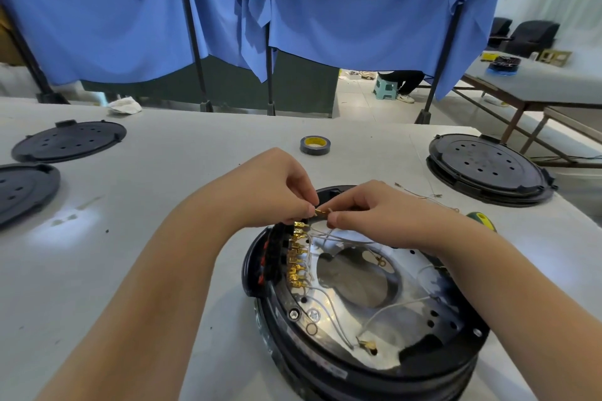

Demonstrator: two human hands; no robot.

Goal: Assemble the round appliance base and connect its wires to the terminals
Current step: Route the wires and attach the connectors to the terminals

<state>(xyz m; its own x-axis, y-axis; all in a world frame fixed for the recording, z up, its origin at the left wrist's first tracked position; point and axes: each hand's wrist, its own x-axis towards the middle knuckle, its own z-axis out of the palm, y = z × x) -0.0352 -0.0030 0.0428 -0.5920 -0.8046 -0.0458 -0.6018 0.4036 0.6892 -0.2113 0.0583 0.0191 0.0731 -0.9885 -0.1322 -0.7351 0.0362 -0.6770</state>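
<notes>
Wiring step: left hand (277, 187) and right hand (374, 208) pinch, apparently, one brass connector (321, 212) above the terminals (296, 257); next, seat it.

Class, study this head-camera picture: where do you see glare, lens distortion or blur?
Head view: glare whitens the shiny metal plate inside the round base and makes a pale patch on the table at left; the wide lens bows the curtain poles; the room's far right corner looks soft, while both hands are sharp.
</notes>
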